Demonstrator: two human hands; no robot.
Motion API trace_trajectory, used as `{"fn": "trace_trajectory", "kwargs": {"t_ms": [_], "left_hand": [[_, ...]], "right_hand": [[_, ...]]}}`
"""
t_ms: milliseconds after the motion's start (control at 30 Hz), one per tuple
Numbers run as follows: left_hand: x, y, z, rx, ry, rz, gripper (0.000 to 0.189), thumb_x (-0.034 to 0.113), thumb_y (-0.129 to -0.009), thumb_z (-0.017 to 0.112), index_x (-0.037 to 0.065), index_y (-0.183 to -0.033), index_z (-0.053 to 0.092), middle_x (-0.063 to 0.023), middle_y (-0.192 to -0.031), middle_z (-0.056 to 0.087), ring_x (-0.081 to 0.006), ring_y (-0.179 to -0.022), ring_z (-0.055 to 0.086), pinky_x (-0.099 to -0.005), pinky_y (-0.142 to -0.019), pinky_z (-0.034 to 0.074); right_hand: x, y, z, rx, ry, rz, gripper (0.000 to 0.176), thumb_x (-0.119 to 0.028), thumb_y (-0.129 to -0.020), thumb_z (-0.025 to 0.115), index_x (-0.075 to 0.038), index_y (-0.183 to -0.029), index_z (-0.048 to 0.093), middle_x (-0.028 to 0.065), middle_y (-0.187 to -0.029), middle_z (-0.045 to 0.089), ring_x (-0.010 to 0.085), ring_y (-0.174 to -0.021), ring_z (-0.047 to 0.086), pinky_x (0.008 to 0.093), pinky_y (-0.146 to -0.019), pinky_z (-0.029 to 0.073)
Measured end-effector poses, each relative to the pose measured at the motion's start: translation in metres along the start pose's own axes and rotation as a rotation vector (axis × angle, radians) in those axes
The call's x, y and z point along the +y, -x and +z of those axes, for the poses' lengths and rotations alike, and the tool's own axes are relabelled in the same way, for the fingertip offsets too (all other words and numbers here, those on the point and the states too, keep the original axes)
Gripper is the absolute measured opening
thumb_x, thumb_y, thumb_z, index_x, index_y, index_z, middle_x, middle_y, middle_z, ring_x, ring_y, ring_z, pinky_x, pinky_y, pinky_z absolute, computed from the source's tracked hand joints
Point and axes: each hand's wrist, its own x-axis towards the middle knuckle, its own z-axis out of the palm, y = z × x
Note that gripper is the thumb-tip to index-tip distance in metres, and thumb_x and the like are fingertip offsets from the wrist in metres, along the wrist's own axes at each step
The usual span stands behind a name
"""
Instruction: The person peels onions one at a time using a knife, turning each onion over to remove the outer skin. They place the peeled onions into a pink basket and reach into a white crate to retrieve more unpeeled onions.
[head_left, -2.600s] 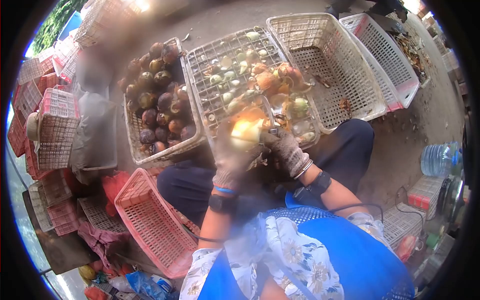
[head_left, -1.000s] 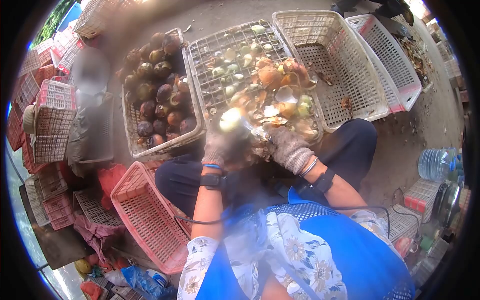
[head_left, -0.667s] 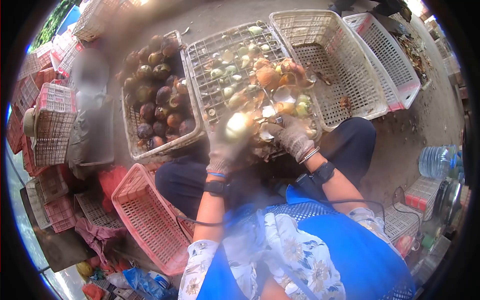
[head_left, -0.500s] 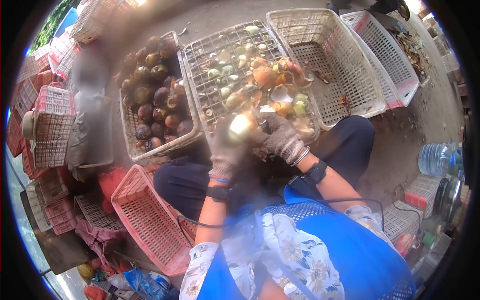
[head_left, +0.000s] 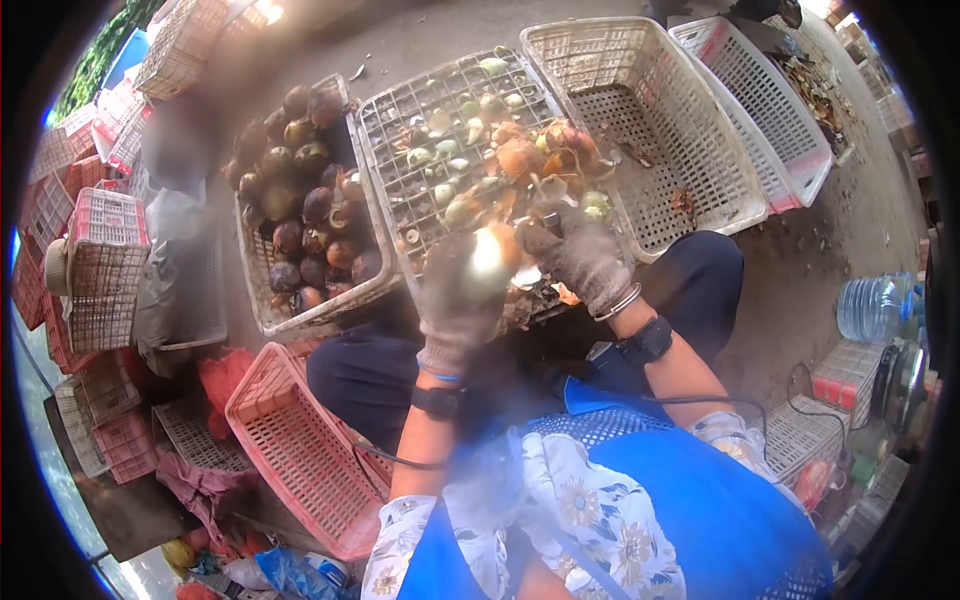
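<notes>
My left hand, in a grey-brown work glove, is closed round a pale, shiny onion, partly blurred by glare. My right hand, gloved too, is closed on a small dark-handled tool beside the onion; its blade, if any, cannot be made out. Both hands are at the near edge of an upturned white crate, whose grid is strewn with onion skins and pale trimmings. To the left stands a crate full of dark purple-brown onions.
At the right is a deep white crate with scraps on its floor, beside more stacked crates. A pink crate lies by my left knee. Crate stacks line the left side. A water bottle is at far right.
My right hand has drawn slightly right and down, apart from the onion. My left hand still holds the onion, turned a little. The view has shifted slightly.
</notes>
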Motion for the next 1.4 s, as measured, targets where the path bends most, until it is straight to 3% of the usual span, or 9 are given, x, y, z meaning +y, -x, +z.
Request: {"fn": "trace_trajectory", "kwargs": {"t_ms": [233,300,367,533,900,933,1000,1167,1400], "left_hand": [[0.001,0.004,0.002,0.180,-0.362,0.424,0.065,0.002,-0.065,0.079,0.007,-0.125,0.055,-0.0202,-0.121,0.058,-0.0388,-0.116,0.057,-0.0452,-0.097,0.049],[0.010,0.003,0.000,0.244,-0.264,0.315,0.069,0.002,-0.065,0.081,0.006,-0.127,0.054,-0.0186,-0.122,0.059,-0.0344,-0.114,0.060,-0.0425,-0.096,0.050],[0.002,0.006,0.002,0.243,-0.116,0.143,0.069,0.000,-0.066,0.081,0.005,-0.129,0.052,-0.0157,-0.122,0.060,-0.0289,-0.110,0.062,-0.0389,-0.093,0.052],[-0.015,0.006,-0.004,0.223,0.810,-0.320,0.066,0.003,-0.073,0.076,0.004,-0.133,0.048,-0.0146,-0.124,0.058,-0.0276,-0.111,0.061,-0.0418,-0.093,0.054],[-0.039,0.017,-0.007,0.214,1.307,-0.551,0.062,0.027,-0.080,0.071,0.007,-0.135,0.049,-0.0138,-0.133,0.055,-0.0335,-0.122,0.054,-0.0547,-0.101,0.047],[-0.025,0.011,-0.017,0.117,2.165,-0.807,0.064,0.030,-0.080,0.072,0.007,-0.135,0.049,-0.0147,-0.133,0.055,-0.0344,-0.123,0.053,-0.0539,-0.102,0.046],[-0.024,0.010,-0.015,0.131,2.023,-0.828,0.064,0.030,-0.081,0.072,0.006,-0.136,0.048,-0.0153,-0.134,0.054,-0.0346,-0.123,0.053,-0.0538,-0.102,0.046],[-0.030,0.019,0.004,0.043,1.276,-0.558,0.060,0.020,-0.084,0.068,0.004,-0.137,0.045,-0.0169,-0.133,0.054,-0.0341,-0.124,0.052,-0.0504,-0.103,0.047],[-0.022,0.021,0.011,0.095,0.583,-0.387,0.057,0.019,-0.086,0.066,0.005,-0.137,0.045,-0.0167,-0.132,0.054,-0.0335,-0.121,0.054,-0.0507,-0.103,0.047]], "right_hand": [[0.029,-0.009,0.025,0.247,0.131,-0.301,0.025,-0.025,-0.081,0.070,-0.002,-0.084,0.062,0.0199,-0.076,0.063,0.0368,-0.075,0.063,0.0441,-0.068,0.050],[0.041,-0.014,0.016,0.260,0.216,-0.263,0.023,-0.025,-0.081,0.069,-0.003,-0.085,0.062,0.0201,-0.075,0.063,0.0383,-0.073,0.062,0.0456,-0.068,0.050],[0.064,-0.026,0.017,0.200,0.208,-0.141,0.025,-0.019,-0.087,0.068,0.001,-0.101,0.063,0.0069,-0.065,0.061,0.0161,-0.051,0.056,0.0317,-0.056,0.048],[0.056,-0.012,0.009,0.144,0.402,-0.408,0.040,-0.021,-0.082,0.066,-0.001,-0.116,0.060,0.0247,-0.107,0.060,0.0426,-0.100,0.058,0.0461,-0.088,0.049],[0.049,0.032,0.007,0.032,0.614,-0.724,0.037,-0.021,-0.082,0.070,-0.007,-0.115,0.060,0.0184,-0.097,0.063,0.0366,-0.090,0.063,0.0446,-0.077,0.053],[0.053,0.029,0.009,0.023,0.441,-0.660,0.040,-0.018,-0.080,0.072,-0.009,-0.117,0.061,0.0146,-0.094,0.063,0.0307,-0.084,0.063,0.0403,-0.075,0.052],[0.043,0.027,0.009,-0.067,0.188,-0.331,0.049,-0.020,-0.076,0.077,-0.009,-0.121,0.062,0.0068,-0.088,0.062,0.0181,-0.073,0.059,0.0314,-0.069,0.051],[0.005,0.022,0.027,0.076,0.096,-0.298,0.052,-0.030,-0.075,0.080,0.001,-0.113,0.063,0.0121,-0.088,0.066,0.0197,-0.081,0.064,0.0332,-0.076,0.053],[0.019,0.003,0.033,-0.061,-0.664,-0.085,0.017,-0.015,-0.083,0.070,-0.001,-0.093,0.065,0.0031,-0.078,0.066,0.0113,-0.069,0.062,0.0250,-0.064,0.051]]}}
